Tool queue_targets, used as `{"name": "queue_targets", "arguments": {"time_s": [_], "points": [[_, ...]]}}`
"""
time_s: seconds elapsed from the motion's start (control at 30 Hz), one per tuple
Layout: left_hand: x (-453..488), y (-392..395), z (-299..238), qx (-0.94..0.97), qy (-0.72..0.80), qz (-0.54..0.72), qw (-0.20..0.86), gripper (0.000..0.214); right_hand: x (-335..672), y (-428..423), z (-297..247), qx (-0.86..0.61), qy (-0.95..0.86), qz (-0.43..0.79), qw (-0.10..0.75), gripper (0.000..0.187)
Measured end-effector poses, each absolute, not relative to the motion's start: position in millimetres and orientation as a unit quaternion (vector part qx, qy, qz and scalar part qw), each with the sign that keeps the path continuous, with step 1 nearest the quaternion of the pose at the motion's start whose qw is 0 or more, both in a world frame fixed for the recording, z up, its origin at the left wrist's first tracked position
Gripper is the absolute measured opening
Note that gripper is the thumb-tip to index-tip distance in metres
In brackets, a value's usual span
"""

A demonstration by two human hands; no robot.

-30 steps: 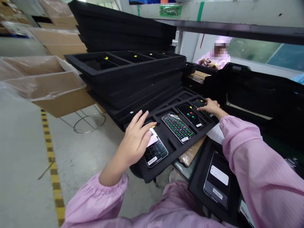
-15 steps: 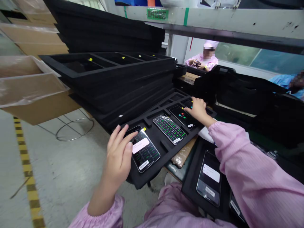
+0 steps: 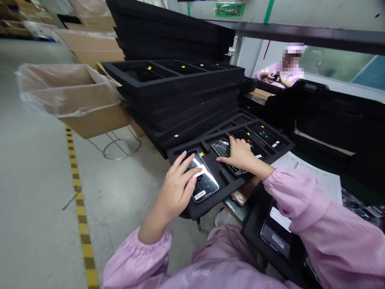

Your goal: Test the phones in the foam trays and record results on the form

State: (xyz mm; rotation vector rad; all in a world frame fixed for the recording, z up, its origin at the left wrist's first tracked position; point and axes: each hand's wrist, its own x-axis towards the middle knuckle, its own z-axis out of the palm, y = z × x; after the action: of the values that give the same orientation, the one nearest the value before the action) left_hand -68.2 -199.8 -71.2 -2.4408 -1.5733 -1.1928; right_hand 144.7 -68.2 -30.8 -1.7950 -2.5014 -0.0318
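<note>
So the left-end phone [image 3: 207, 182] sits in the black tray [image 3: 228, 187], long axis slanting away up-left, partly under the nearer left hand [image 3: 177, 185], right hand [image 3: 239, 154] over the next phone [image 3: 220, 149], both loosely spread, gripping nothing.

Plastic-lined cardboard box [image 3: 94, 121], wire stand [image 3: 122, 159], striped floor tape [image 3: 81, 209], green label [image 3: 229, 10], 1 co-worker in pink [image 3: 292, 76]

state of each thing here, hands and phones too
Left hand: open, over leftmost phone
Leftmost phone: face up, lit, glare
Right hand: open, over second phone
Second phone: grid showing, partly covered
Third phone: lit, coloured dots
Fourth phone: lit, coloured dots
Lower phone: lit, partly behind sleeve
Front tray: holding four phones
Tray stack: piled unevenly
Nearest cardboard box: open-topped, plastic-lined
</note>
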Motion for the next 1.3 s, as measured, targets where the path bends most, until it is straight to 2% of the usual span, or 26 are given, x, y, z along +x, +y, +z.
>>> {"name": "queue_targets", "arguments": {"time_s": [0.43,0.83,0.93,1.03,1.07,1.13,1.3], "points": [[-66,-199,-75,-0.775,-0.512,-0.37,0.02,0.038,129,-72,-29,-0.64,-0.767,0.007,0.047,0.096],[-65,-196,-81,-0.774,-0.492,-0.398,0.021,0.039,126,-72,-18,-0.634,-0.771,0.034,0.041,0.102],[-67,-195,-80,-0.764,-0.499,-0.407,0.019,0.039,149,-66,-8,-0.615,-0.786,0.031,0.051,0.081],[-69,-195,-81,-0.752,-0.509,-0.419,0.009,0.039,185,-56,-2,-0.555,-0.819,0.0,0.145,0.038],[-69,-194,-82,-0.749,-0.512,-0.421,0.003,0.039,196,-54,-3,-0.523,-0.835,-0.005,0.172,0.033],[-68,-194,-83,-0.746,-0.516,-0.421,-0.006,0.039,209,-53,-9,-0.462,-0.867,0.004,0.187,0.038],[-64,-193,-80,-0.756,-0.527,-0.387,-0.019,0.041,203,-70,-36,-0.429,-0.893,0.022,0.134,0.043]]}}
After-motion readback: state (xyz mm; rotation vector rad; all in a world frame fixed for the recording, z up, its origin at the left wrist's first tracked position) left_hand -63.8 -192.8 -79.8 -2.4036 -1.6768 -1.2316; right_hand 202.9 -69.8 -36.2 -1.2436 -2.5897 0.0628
